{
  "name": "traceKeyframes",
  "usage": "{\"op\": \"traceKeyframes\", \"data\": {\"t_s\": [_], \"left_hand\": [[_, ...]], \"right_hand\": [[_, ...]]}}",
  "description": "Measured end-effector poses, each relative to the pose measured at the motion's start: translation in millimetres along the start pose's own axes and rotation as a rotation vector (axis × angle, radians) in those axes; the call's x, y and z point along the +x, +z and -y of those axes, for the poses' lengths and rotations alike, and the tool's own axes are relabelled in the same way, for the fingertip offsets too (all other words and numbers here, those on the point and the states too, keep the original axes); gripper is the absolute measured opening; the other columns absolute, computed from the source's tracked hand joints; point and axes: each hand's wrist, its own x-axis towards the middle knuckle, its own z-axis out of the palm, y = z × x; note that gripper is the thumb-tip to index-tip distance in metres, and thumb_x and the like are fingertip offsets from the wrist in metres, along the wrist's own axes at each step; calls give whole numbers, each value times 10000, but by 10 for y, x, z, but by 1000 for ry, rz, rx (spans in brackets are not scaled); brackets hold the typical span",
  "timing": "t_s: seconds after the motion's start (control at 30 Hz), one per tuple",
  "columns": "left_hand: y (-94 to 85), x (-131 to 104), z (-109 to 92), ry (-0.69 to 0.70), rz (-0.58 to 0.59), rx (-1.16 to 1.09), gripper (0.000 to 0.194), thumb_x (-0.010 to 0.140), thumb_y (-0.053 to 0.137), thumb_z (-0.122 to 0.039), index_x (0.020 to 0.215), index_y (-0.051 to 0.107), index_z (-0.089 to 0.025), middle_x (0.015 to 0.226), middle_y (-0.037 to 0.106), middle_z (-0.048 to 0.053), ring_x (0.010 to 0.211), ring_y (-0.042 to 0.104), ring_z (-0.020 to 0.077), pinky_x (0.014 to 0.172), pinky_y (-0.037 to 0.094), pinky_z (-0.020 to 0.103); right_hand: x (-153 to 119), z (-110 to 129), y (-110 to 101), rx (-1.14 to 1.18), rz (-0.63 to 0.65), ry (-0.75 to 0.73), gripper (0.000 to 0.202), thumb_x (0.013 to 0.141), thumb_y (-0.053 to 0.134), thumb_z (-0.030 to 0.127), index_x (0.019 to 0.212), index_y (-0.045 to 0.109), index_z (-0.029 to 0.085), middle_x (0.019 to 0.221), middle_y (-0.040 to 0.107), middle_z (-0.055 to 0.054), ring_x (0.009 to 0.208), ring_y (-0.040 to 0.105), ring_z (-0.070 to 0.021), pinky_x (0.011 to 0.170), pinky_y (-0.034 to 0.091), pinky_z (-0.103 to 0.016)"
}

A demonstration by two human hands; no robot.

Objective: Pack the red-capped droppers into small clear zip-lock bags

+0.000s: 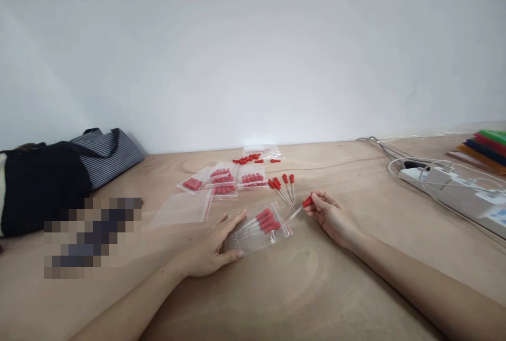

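Left hand lies flat and open, pinning the part-filled zip bag mid-table so its mouth stays steady, while right hand pinches a red-capped dropper at that mouth.

The bench lies open across the lower middle of the frame, between the two forearms, and a hand could sweep there freely. Toward the upper middle the way narrows: filled bags and loose droppers crowd the surface just behind the left hand and right hand, with an empty bag just left of them. At the left edge a dark tote bag blocks the route. At the right, a power strip with looping cables bars passage, stacked coloured sheets beyond it.
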Motion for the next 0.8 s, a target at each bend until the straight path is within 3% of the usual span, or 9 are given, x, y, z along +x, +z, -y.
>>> {"op": "traceKeyframes", "data": {"t_s": [0.2,0.33,0.47,0.63,0.8], "left_hand": [[53,26,27,11,-35,-1,683,825,444,-471,1378,126,-226,1436,147,38,1291,92,319,1013,188,505],[58,27,29,18,-51,13,690,818,443,-492,1376,150,-209,1428,179,50,1285,113,335,1008,193,515],[34,23,-9,11,-33,9,674,827,442,-461,1377,148,-206,1429,173,50,1286,102,337,1008,185,520],[39,29,-12,6,-26,12,679,832,431,-456,1379,133,-188,1433,158,52,1292,85,320,1020,167,501],[51,29,1,-2,-27,14,665,831,438,-425,1378,139,-192,1431,170,50,1293,86,314,1020,170,499]], "right_hand": [[-117,9,49,-103,230,185,243,617,707,326,731,562,167,699,637,-16,625,598,-102,621,472,-222],[-142,17,81,-322,350,185,269,592,721,338,713,593,134,561,586,23,492,525,-59,502,416,-189],[-94,5,163,-439,346,189,313,558,728,375,703,602,128,514,563,36,437,485,-49,437,371,-183],[44,-5,250,-428,337,212,338,514,753,350,729,606,136,575,601,25,398,446,-31,400,348,-180],[79,-2,278,-450,485,267,348,483,771,276,762,616,137,660,630,3,446,475,-38,371,323,-153]]}}
